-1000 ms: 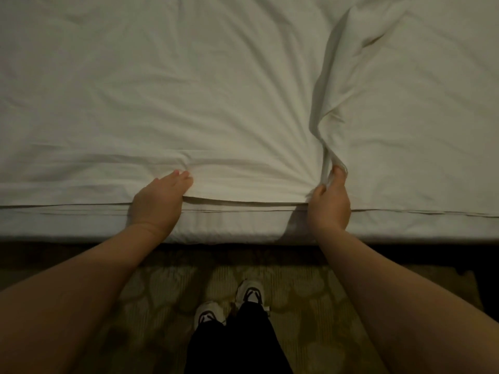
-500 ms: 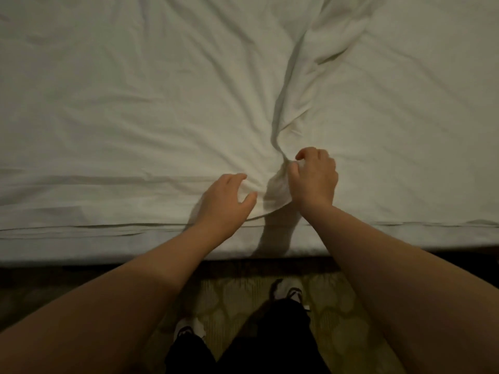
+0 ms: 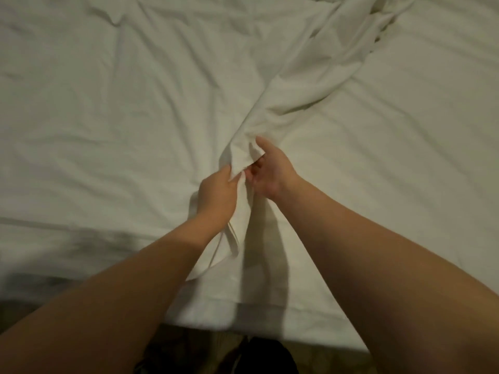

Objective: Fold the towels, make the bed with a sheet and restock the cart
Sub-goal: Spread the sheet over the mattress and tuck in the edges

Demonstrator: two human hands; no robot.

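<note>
A white sheet covers the bed and fills most of the view. A long raised fold of it runs from the upper right down to my hands. My left hand grips the sheet's hemmed edge, which hangs in a loop below the wrist. My right hand holds the same bunched fold from the right, thumb on top and fingers tucked under the cloth. The two hands are nearly touching above the bed's near edge.
The bed's near edge runs across the bottom. Below it lies patterned carpet, with my dark trousers at the bottom centre.
Both hands have moved forward over the bed and lifted the fold. My left hand, flat on the sheet before, now grips the hem beside my right hand.
</note>
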